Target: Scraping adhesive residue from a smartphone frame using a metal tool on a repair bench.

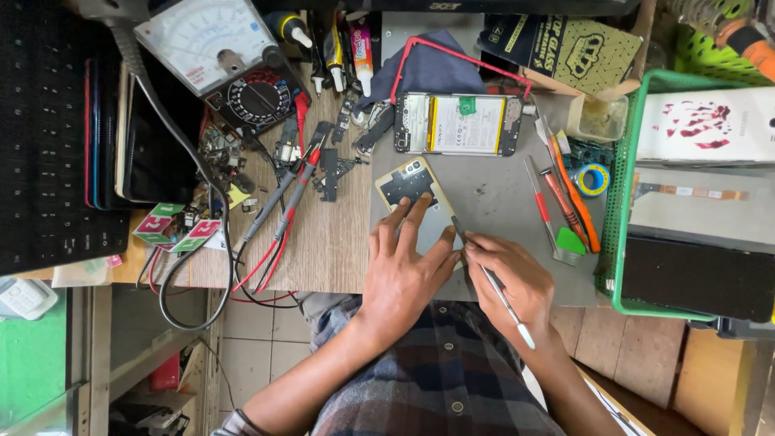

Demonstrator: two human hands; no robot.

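My left hand (404,270) lies flat with spread fingers on a gold phone back cover (412,190), pressing it onto the grey work mat (492,194). My right hand (513,278) grips a thin metal pry tool (492,282) like a pen. Its tip touches the cover's right edge next to my left fingers. An opened phone (458,123) with its battery showing lies farther back on the mat.
Left of the mat sit an analog multimeter (222,48), red and black probes (282,198) and small phone parts. Screwdrivers and an orange tool (565,198) rest on the mat's right side. A green basket (638,194) with boxes stands at right, a keyboard (48,137) at far left.
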